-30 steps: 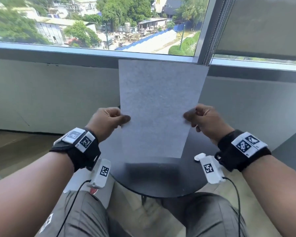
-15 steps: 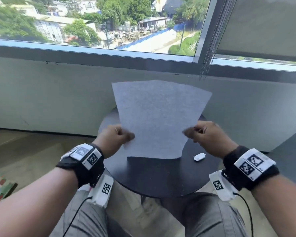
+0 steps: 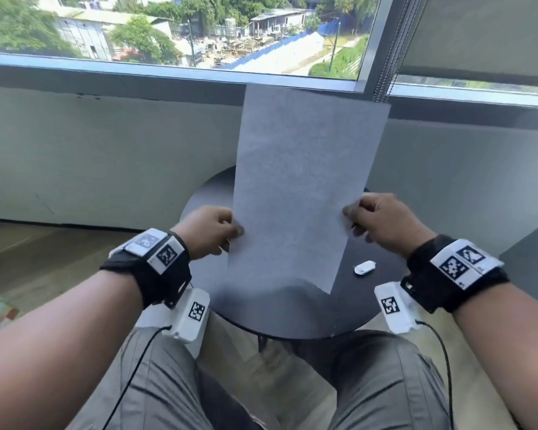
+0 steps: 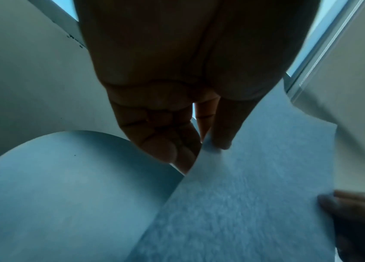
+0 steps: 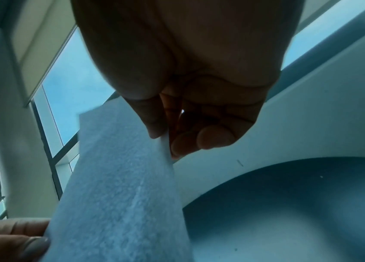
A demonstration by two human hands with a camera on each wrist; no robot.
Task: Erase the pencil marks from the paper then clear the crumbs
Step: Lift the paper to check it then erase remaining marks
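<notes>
A plain sheet of paper (image 3: 305, 187) is held upright above a round black table (image 3: 292, 311), lifted off its top. My left hand (image 3: 212, 231) pinches the paper's left edge between thumb and fingers; the left wrist view shows the thumb on the sheet (image 4: 255, 203). My right hand (image 3: 382, 225) pinches the right edge, as the right wrist view confirms on the paper (image 5: 118, 186). A small white eraser (image 3: 364, 267) lies on the table at the right, below my right hand. No pencil marks or crumbs can be made out on the side facing me.
A grey wall and window sill (image 3: 106, 85) stand just behind the table. A wooden floor (image 3: 28, 252) lies to the left. My knees (image 3: 370, 383) sit under the table's near edge.
The sheet dipped down and tilted away half a second ago, then came back up to upright. Both hands kept their pinch on its edges throughout.
</notes>
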